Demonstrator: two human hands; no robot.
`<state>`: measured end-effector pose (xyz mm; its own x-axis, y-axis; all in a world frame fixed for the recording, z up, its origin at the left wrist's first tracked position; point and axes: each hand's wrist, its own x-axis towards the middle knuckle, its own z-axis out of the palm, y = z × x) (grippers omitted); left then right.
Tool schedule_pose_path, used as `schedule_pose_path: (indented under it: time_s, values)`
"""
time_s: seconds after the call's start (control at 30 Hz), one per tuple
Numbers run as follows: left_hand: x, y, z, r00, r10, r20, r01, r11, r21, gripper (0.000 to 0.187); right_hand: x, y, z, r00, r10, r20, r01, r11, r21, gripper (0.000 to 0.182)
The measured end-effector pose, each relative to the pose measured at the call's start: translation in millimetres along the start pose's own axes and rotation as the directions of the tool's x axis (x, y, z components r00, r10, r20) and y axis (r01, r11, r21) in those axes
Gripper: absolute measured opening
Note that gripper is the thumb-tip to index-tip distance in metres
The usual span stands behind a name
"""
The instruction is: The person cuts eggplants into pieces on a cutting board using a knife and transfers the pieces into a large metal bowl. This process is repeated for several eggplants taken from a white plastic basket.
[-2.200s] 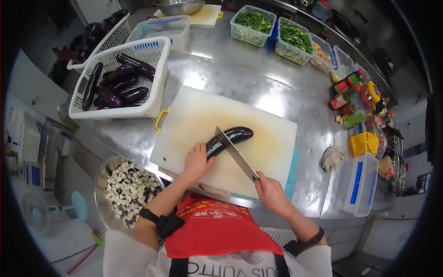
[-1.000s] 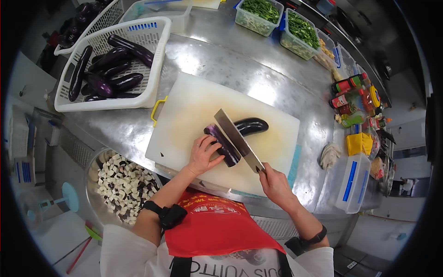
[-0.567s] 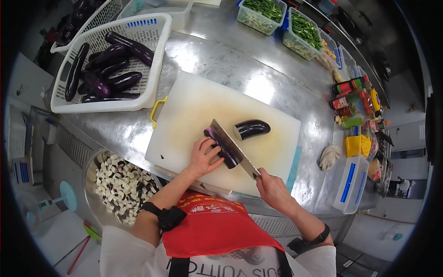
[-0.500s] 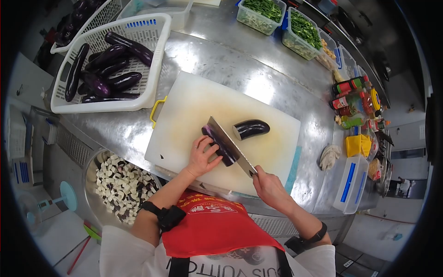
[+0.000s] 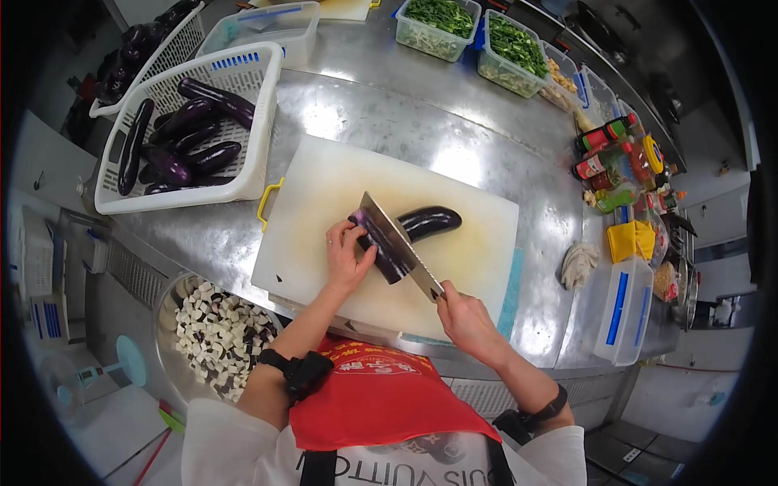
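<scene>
On a white cutting board [image 5: 324, 174] lies a length of purple eggplant [image 5: 384, 249], its long side against a cleaver. My left hand [image 5: 347, 261] presses its curled fingertips on this piece from the left. The handle of the cleaver [image 5: 391, 230] is in my right hand [image 5: 468, 321], fingers wrapped round it. Its broad blade stands along the right side of the piece and covers part of it. Behind the blade rests another eggplant piece [image 5: 436, 219], rounded end to the right, its cut end hidden.
Whole eggplants fill a white basket [image 5: 271, 113] at the left. Below the counter's edge, a metal bowl [image 5: 168, 312] holds eggplant cubes. Tubs of chopped greens [image 5: 519, 49], sauce bottles [image 5: 604, 162], a rag [image 5: 579, 266] and a clear container [image 5: 636, 316] line the far and right sides.
The view has shifted slightly. The cleaver blade now shows more of its face and hides the cut end of the other eggplant piece. Both hands keep their holds.
</scene>
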<state>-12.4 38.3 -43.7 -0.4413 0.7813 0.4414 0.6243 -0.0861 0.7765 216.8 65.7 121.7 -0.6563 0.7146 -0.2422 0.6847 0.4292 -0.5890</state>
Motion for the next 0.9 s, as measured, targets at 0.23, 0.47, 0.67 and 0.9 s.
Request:
schedule_pose_path:
  time_s: [0.23, 0.47, 0.67, 0.9]
  values:
    - [2, -2, 7, 0.999, 0.025, -0.025, -0.024, 0.999, 0.032, 0.034, 2, -4, -15, 0.998, 0.036, 0.052, -0.034, 0.998, -0.048, 0.012]
    - [2, -2, 7, 1.0, 0.021, -0.016, -0.02, 0.999, 0.036, 0.035, 11, -5, -18, 0.994, 0.035, 0.104, -0.031, 0.999, -0.038, 0.012]
    - [0, -7, 8, 1.0, 0.022, -0.017, -0.021, 0.999, 0.044, 0.037, 34, -10, -22, 0.99, 0.006, 0.139, -0.012, 0.999, 0.046, 0.012]
    - [1, -6, 8, 0.999, 0.031, -0.012, -0.03, 0.996, 0.083, 0.038, 66, -3, 11, 0.994, -0.007, 0.105, 0.0, 0.998, 0.067, 0.015]
